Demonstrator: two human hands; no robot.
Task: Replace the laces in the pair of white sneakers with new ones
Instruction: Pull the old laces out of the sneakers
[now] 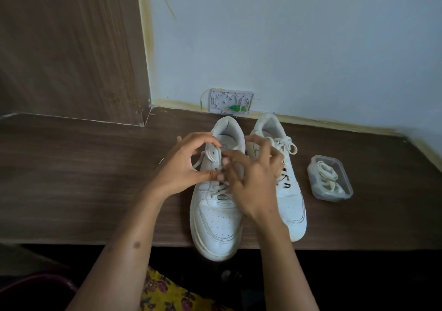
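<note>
Nearby, a clear plastic tub (344, 186) holds coiled white laces (327, 175).

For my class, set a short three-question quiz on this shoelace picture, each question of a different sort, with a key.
1. True or false: both hands work on the left sneaker.
2. Where do the spare laces lie? A) on the wall box B) in the clear plastic container C) inside a sneaker
3. Fill in: the right sneaker has its laces tied in a ____.

Key: 1 true, the left hand and right hand both pinch its lace. 2 B, the container right of the sneakers. 3 bow.
</note>
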